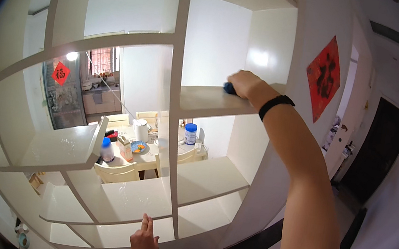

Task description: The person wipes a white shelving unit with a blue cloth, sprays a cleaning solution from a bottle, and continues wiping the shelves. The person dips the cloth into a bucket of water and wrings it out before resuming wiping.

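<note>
My right hand point(244, 83), with a black band on its wrist, is closed on a dark blue cloth point(230, 88). It presses the cloth on the upper right shelf point(206, 99) of a white open shelving unit point(177, 64). Most of the cloth is hidden under the fingers. Lower down, my left hand point(145, 240) holds nothing; two fingers point up and their tips are at the front edge of a lower shelf point(139, 196), the thumb apart. Whether the fingertips touch that edge cannot be told.
Through the unit show a dining table point(148, 160) with a white kettle point(140, 130), a blue patterned plate point(138, 147) and blue-lidded tubs, and chairs around it. A red diamond-shaped paper decoration point(323, 79) hangs on the wall at right. Beyond is a dark door point(377, 151).
</note>
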A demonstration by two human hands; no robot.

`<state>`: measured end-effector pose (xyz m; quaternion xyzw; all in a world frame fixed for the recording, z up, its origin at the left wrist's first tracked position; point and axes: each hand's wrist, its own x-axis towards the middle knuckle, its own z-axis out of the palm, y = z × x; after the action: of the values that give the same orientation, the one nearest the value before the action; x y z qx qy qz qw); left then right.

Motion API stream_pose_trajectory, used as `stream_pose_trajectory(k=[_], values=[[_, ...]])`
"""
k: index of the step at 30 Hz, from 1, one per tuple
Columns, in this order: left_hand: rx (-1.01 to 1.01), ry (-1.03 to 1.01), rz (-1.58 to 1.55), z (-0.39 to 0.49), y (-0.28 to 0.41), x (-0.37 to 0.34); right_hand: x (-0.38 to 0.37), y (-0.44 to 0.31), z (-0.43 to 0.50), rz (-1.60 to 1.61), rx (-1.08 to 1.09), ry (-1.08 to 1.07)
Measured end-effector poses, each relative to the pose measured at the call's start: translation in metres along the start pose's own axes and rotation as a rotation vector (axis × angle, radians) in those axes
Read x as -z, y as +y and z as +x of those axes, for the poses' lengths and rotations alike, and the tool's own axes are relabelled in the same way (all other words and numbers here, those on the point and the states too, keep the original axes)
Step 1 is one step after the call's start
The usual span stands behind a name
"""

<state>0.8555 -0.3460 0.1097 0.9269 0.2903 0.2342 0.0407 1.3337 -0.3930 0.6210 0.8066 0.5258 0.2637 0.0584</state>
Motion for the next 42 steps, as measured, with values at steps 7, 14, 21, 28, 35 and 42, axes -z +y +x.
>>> stream_pose_trajectory(k=[7, 14, 21, 28, 35, 42], values=[[0.064, -0.146, 0.021, 0.005, -0.001, 0.010, -0.024, 0.032, 0.062, -0.226, -0.070, -0.161], [0.026, -0.084, 0.009, 0.004, 0.001, 0.007, 0.004, -0.067, 0.069, 0.298, 0.253, 0.026], [0.010, -0.055, -0.012, 0.008, -0.001, 0.003, 0.042, -0.081, 0.006, 0.584, 0.344, -0.133], [0.030, -0.089, -0.025, 0.007, -0.003, 0.010, 0.057, -0.009, -0.088, 0.631, 0.278, -0.177], [0.022, -0.039, -0.075, 0.014, 0.005, 0.019, 0.070, -0.128, -0.032, 0.605, 0.258, 0.142], [0.043, -0.093, -0.031, 0.008, -0.001, 0.016, 0.030, -0.026, -0.062, 0.661, 0.573, 0.127]])
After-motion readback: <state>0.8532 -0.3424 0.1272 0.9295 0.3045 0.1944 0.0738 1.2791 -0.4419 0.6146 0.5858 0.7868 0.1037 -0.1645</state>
